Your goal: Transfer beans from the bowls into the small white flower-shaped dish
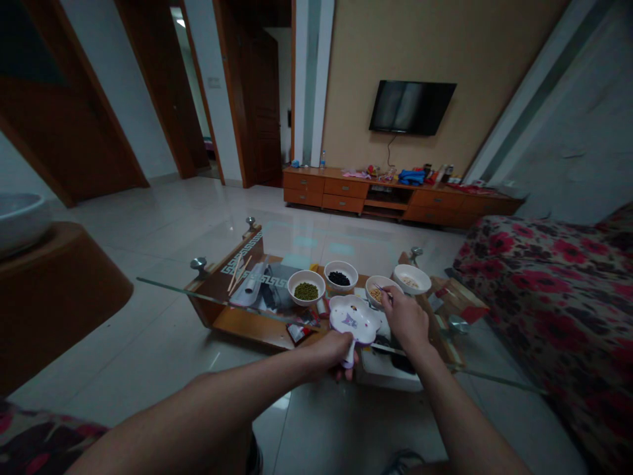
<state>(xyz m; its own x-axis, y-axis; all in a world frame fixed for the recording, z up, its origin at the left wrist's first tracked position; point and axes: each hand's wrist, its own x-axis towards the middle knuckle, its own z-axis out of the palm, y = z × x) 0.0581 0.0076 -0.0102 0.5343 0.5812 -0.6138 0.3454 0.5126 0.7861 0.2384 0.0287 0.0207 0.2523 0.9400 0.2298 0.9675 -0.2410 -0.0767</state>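
My left hand [336,351] is closed around the handle of a white, purple-edged dish [363,328] with a small printed figure. My right hand [404,315] pinches a thin metal utensil [380,287], its tip over a white bowl [370,282] of tan beans or nuts; its exact kind is too small to tell. Left of that stand a white bowl [293,293] of green beans [306,291] and another white bowl [341,266] of black beans [339,278]. On the right, a white bowl [420,278] holds some pale pieces [409,282].
The bowls stand on a glass coffee table [168,285] with a wooden base. A pair of chopsticks [239,274] lies at its left. To the right is a flower-patterned sofa [539,264]. A low wooden cabinet [341,188] lines the far wall below a television [413,107].
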